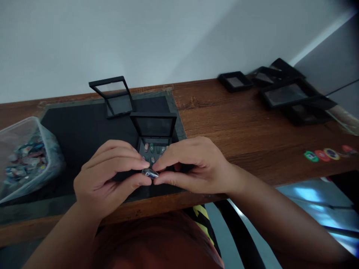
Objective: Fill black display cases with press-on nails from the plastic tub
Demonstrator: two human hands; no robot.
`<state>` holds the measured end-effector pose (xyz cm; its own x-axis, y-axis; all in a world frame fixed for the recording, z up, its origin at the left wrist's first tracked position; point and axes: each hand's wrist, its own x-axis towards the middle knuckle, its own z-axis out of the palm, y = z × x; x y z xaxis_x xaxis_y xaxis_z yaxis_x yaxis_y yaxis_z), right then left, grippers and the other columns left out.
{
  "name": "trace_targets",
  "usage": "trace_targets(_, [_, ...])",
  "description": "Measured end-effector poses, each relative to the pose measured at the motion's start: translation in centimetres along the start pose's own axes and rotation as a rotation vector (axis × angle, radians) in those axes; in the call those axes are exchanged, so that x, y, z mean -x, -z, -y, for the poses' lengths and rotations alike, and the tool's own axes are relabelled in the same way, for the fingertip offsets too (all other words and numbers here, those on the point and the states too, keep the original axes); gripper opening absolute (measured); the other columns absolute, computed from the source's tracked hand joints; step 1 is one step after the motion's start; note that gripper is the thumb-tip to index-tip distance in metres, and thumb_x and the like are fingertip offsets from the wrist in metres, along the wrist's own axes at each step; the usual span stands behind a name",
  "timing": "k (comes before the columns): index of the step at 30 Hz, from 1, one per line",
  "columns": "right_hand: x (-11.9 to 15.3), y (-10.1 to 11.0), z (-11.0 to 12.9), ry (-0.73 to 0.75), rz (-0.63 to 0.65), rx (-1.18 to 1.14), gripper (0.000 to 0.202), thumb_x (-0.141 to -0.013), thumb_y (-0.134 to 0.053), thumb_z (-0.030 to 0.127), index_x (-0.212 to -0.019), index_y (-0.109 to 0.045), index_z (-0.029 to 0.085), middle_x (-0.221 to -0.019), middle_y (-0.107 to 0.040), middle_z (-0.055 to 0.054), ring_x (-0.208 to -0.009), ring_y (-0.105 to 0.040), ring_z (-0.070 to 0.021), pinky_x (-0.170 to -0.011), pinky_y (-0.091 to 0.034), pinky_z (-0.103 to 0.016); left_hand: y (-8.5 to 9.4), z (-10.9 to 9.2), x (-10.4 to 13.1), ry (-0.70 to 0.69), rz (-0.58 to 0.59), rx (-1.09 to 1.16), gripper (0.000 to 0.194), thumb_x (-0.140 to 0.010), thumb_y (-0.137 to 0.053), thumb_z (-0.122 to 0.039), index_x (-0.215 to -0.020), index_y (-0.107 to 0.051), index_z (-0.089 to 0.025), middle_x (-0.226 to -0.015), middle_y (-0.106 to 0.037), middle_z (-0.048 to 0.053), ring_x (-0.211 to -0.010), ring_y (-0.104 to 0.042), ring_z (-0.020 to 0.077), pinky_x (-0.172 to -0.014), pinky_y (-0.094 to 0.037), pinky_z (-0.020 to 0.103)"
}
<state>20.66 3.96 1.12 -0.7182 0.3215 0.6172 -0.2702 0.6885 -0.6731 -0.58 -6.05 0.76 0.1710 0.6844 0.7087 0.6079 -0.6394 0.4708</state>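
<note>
A small dark, glossy press-on nail [149,173] with a pale heart outline is held between my two hands. My left hand [112,173] pinches its left end with thumb and forefinger. At the right end, the thumb and forefinger of my right hand [193,164] close on it. Just beyond my fingertips, a black display case [153,115] stands with its clear-windowed lid raised. Several small decorated nails [152,148] lie on its grey bed, partly covered by my hands.
A clear plastic tub [52,157] of small colourful pieces sits at the left. Behind is another open black case [119,104] on the dark mat [75,127]. Several black frames [288,95] are piled at the back right. Round coloured stickers [321,155] lie near the right edge of the wooden table [224,123].
</note>
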Motion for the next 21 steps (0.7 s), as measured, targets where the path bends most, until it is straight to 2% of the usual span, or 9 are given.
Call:
trace_targets(4, [0.09, -0.08, -0.05, 0.010, -0.013, 0.041, 0.021, -0.091, -0.081, 0.030, -0.102, -0.074, 0.013, -0.092, -0.077, -0.001, -0.083, -0.071, -0.0079, -0.079, -0.053, -0.016, -0.03, 0.20, 0.02, -0.003, 0.022, 0.008, 0.014, -0.089, -0.079, -0.019, -0.101, -0.072, -0.021, -0.087, -0.076, 0.003, -0.087, -0.067, 0.0194, -0.081, -0.057, 0.040])
trace_targets(8, [0.18, -0.08, -0.26, 0.018, -0.026, 0.013, 0.023, -0.089, -0.082, 0.031, -0.102, -0.073, 0.014, -0.091, -0.076, 0.000, -0.079, -0.070, -0.0067, -0.073, -0.051, -0.015, -0.13, 0.16, -0.13, 0.026, 0.061, 0.064, 0.010, -0.091, -0.077, -0.022, -0.099, -0.072, -0.021, -0.084, -0.075, 0.002, -0.083, -0.066, 0.0182, -0.077, -0.055, 0.036])
trace_targets(12, [0.34, -0.03, -0.38, -0.001, -0.010, -0.053, 0.025, -0.089, -0.083, 0.034, -0.099, -0.074, 0.013, -0.077, -0.070, 0.003, -0.067, -0.064, -0.0046, -0.065, -0.047, -0.016, -0.22, 0.13, -0.18, 0.080, 0.146, 0.179, 0.009, -0.093, -0.075, -0.024, -0.101, -0.071, -0.020, -0.085, -0.075, 0.004, -0.083, -0.066, 0.0177, -0.076, -0.054, 0.035])
trace_targets(15, [0.53, 0.01, -0.37, -0.046, 0.007, -0.061, 0.032, -0.088, -0.083, 0.040, -0.103, -0.075, 0.014, -0.069, -0.062, 0.006, -0.057, -0.054, -0.0027, -0.057, -0.040, -0.017, -0.25, 0.09, -0.14, 0.107, 0.163, 0.240, 0.011, -0.093, -0.075, -0.027, -0.102, -0.071, -0.022, -0.084, -0.074, 0.004, -0.082, -0.067, 0.0181, -0.073, -0.055, 0.035])
trace_targets(21, [0.71, 0.08, -0.29, -0.024, 0.052, -0.032, 0.030, -0.090, -0.081, 0.044, -0.106, -0.078, 0.019, -0.060, -0.053, 0.009, -0.053, -0.048, -0.0017, -0.054, -0.033, -0.017, -0.26, -0.16, -0.20, 0.139, 0.203, 0.292, 0.010, -0.091, -0.077, -0.028, -0.095, -0.070, -0.021, -0.080, -0.073, 0.003, -0.078, -0.067, 0.0174, -0.069, -0.056, 0.033])
